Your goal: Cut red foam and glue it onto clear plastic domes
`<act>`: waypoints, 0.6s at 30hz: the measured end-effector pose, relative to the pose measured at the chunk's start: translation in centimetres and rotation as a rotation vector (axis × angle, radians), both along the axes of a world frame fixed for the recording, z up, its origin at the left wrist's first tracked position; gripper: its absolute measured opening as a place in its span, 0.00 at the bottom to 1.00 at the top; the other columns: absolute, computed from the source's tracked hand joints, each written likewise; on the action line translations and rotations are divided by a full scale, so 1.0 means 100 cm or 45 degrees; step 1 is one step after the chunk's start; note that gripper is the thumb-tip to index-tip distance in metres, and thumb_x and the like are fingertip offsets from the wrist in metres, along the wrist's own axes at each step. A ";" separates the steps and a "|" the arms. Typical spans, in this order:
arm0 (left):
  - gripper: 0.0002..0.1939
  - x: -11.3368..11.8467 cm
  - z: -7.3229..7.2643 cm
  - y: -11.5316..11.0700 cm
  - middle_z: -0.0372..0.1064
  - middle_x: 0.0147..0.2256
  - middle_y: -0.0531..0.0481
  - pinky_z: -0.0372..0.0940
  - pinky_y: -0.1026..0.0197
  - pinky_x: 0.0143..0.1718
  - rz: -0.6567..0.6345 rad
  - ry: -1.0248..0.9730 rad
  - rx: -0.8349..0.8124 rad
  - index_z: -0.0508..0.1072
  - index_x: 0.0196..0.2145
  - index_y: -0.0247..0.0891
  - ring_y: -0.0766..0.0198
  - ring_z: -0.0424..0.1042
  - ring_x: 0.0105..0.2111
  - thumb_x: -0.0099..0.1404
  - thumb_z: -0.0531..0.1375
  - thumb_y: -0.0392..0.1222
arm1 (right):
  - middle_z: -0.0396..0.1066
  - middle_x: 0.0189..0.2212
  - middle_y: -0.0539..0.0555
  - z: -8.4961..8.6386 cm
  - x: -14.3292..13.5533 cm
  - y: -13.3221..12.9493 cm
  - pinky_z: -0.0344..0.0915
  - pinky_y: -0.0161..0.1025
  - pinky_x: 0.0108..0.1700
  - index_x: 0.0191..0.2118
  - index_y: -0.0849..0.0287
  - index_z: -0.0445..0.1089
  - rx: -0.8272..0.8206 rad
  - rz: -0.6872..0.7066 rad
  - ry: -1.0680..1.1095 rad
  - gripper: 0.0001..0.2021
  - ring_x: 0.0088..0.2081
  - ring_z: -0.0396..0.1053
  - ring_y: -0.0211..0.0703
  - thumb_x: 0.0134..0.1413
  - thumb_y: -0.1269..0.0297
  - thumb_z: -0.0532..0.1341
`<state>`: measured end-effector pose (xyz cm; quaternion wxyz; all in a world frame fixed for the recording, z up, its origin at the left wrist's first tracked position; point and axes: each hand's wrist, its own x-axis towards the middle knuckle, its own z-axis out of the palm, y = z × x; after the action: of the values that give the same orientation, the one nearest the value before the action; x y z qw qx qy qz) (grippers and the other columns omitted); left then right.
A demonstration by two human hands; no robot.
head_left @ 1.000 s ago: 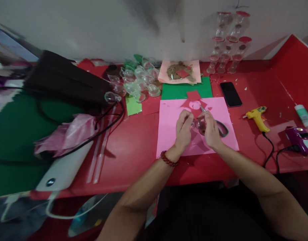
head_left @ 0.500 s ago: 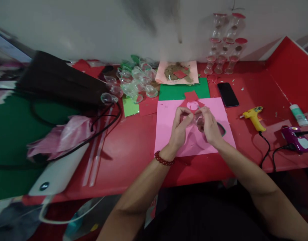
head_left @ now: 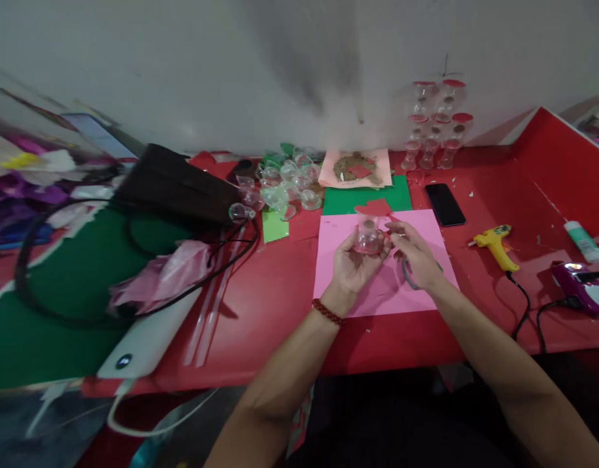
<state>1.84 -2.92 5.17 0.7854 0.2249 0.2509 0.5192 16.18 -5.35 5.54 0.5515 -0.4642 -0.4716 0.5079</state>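
My left hand (head_left: 349, 268), wearing a dark red bead bracelet (head_left: 329, 312), cups a small clear plastic hourglass (head_left: 368, 240) upright, with a red disc on its top and something brown inside. Just right of it is my right hand (head_left: 419, 259), fingers parted and slightly curled, with nothing seen in them. Both are over a pink sheet (head_left: 336, 244). Scissors (head_left: 408, 276), mostly hidden, lie on that sheet beneath my right hand. Red paper pieces (head_left: 379, 207) are behind the hourglass.
Similar hourglasses (head_left: 429, 148) stand stacked by the wall. Clear plastic pieces (head_left: 290, 179) are heaped left of a pile of sand (head_left: 351, 168) on paper. A phone (head_left: 444, 205), a corded yellow glue gun (head_left: 497, 247) and a white tube (head_left: 585, 240) lie to the right.
The hourglass was between both hands; now my left hand holds it upright and my right hand has come off to the side. The camera view has tilted up and turned left.
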 end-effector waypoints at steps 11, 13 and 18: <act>0.18 0.008 0.002 -0.008 0.76 0.36 0.42 0.73 0.47 0.48 -0.193 0.010 -0.094 0.75 0.37 0.38 0.53 0.77 0.42 0.68 0.56 0.55 | 0.66 0.43 0.55 -0.004 -0.011 -0.006 0.69 0.52 0.50 0.41 0.54 0.72 0.319 -0.048 -0.504 0.17 0.44 0.68 0.50 0.49 0.52 0.70; 0.16 0.010 0.001 -0.009 0.77 0.38 0.44 0.73 0.50 0.46 -0.125 -0.005 -0.102 0.74 0.39 0.39 0.56 0.76 0.41 0.67 0.59 0.56 | 0.67 0.46 0.56 -0.005 -0.008 -0.006 0.69 0.52 0.51 0.45 0.52 0.73 0.345 -0.129 -0.529 0.18 0.48 0.68 0.51 0.50 0.52 0.70; 0.17 0.012 -0.015 -0.003 0.73 0.44 0.50 0.69 0.55 0.43 0.215 0.379 0.281 0.72 0.47 0.49 0.60 0.73 0.41 0.62 0.65 0.54 | 0.71 0.44 0.56 -0.001 0.008 0.000 0.69 0.48 0.48 0.46 0.54 0.72 0.238 -0.358 -0.434 0.20 0.43 0.71 0.47 0.50 0.51 0.69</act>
<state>3.00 -3.19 3.69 0.6639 0.3618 0.3239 0.5687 16.94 -5.31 5.47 0.5697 -0.5512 -0.5337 0.2945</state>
